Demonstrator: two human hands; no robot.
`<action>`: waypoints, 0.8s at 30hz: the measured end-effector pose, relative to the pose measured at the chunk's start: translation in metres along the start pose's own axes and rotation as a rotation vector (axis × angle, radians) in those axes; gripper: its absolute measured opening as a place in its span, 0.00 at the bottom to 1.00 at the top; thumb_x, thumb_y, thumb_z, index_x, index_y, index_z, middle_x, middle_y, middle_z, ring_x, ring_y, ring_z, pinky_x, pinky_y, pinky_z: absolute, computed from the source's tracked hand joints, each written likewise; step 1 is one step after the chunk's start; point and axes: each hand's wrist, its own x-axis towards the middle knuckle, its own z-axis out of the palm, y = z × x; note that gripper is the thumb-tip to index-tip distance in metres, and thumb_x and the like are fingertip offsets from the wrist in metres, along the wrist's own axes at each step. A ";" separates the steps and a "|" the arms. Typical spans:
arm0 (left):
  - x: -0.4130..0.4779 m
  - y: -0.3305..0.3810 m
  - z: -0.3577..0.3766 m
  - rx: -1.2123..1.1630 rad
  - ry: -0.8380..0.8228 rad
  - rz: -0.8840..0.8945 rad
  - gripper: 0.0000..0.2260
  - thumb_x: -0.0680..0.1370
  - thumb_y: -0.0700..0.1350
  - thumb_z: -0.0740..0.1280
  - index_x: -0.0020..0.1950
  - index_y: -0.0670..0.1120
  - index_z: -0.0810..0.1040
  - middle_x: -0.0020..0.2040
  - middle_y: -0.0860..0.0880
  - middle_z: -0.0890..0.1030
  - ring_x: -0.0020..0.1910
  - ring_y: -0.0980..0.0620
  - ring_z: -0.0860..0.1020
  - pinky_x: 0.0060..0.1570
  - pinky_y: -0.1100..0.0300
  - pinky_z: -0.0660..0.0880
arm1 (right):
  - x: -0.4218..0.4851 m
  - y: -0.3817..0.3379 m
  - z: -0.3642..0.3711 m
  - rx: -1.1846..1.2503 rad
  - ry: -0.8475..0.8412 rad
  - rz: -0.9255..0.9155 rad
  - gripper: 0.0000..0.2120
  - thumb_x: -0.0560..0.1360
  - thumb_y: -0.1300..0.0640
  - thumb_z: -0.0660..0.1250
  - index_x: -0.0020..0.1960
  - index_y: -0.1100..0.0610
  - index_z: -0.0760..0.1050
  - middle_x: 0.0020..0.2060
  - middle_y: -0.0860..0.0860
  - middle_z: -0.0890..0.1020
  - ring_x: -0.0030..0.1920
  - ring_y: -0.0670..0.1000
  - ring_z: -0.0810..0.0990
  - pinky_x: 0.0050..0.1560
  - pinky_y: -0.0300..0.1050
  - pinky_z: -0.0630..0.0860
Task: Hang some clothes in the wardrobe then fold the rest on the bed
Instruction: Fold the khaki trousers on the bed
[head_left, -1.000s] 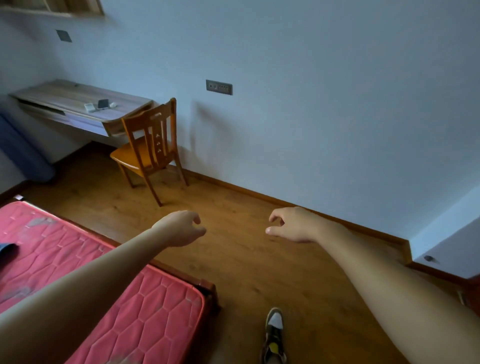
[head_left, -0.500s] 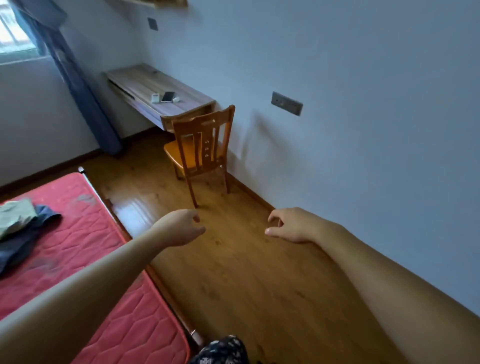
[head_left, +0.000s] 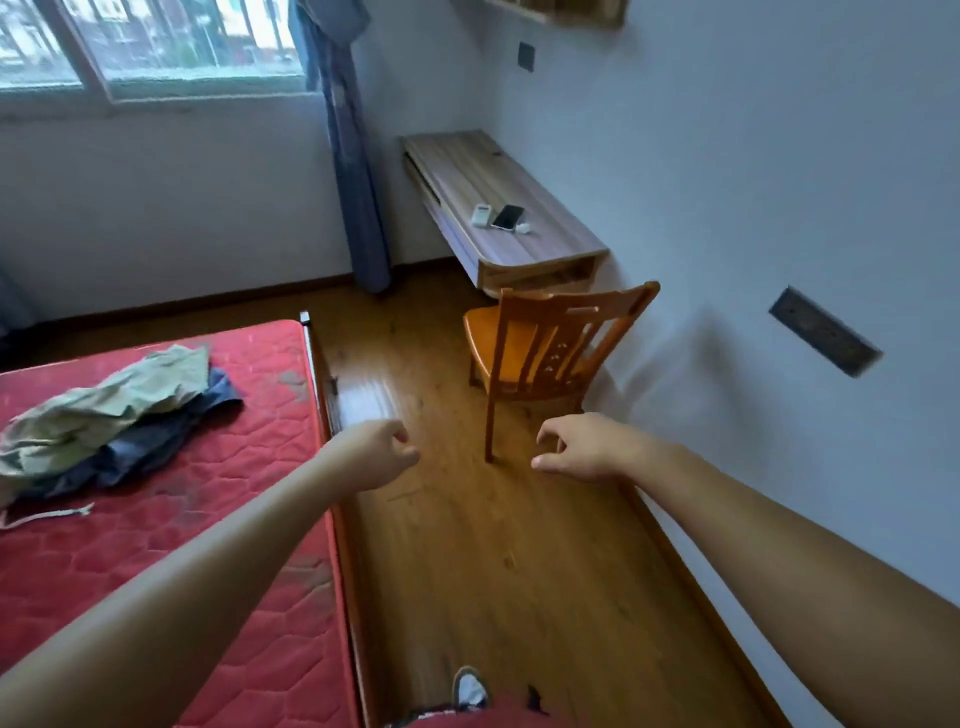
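A heap of clothes lies on the bed's red mattress (head_left: 218, 499) at the left: a pale green garment (head_left: 98, 410) on top of a dark blue one (head_left: 156, 441). My left hand (head_left: 379, 452) hovers over the bed's right edge, fingers loosely curled, holding nothing. My right hand (head_left: 582, 447) hangs over the wooden floor near the chair's leg, fingers also curled and empty. Both hands are well to the right of the clothes. No wardrobe is in sight.
A wooden chair (head_left: 545, 353) stands by the right wall. Behind it is a wall desk (head_left: 519, 244) with a phone (head_left: 508, 216) and small items. A blue curtain (head_left: 348, 156) hangs beside the window (head_left: 156, 47). Wooden floor (head_left: 493, 571) runs between bed and wall.
My view has swung left: the window, curtain and the heap of clothes have come into sight. Both hands keep the same curled pose in front of me.
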 end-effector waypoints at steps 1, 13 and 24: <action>0.010 -0.010 -0.012 -0.016 0.017 -0.026 0.19 0.79 0.54 0.65 0.66 0.46 0.78 0.61 0.46 0.81 0.57 0.47 0.79 0.52 0.58 0.74 | 0.021 -0.011 -0.013 -0.016 -0.012 -0.033 0.25 0.80 0.40 0.65 0.73 0.48 0.70 0.68 0.50 0.77 0.65 0.51 0.78 0.60 0.47 0.79; 0.084 -0.142 -0.080 -0.128 0.148 -0.480 0.18 0.78 0.56 0.66 0.61 0.46 0.80 0.58 0.46 0.83 0.58 0.46 0.79 0.55 0.55 0.75 | 0.251 -0.170 -0.090 -0.216 -0.144 -0.495 0.23 0.79 0.40 0.66 0.69 0.51 0.75 0.64 0.50 0.80 0.62 0.52 0.79 0.61 0.49 0.77; 0.187 -0.189 -0.123 -0.287 0.234 -0.869 0.22 0.77 0.58 0.64 0.66 0.49 0.77 0.64 0.49 0.81 0.62 0.48 0.78 0.61 0.52 0.76 | 0.456 -0.251 -0.166 -0.391 -0.310 -0.749 0.16 0.78 0.42 0.66 0.62 0.49 0.78 0.58 0.47 0.82 0.57 0.52 0.80 0.59 0.49 0.77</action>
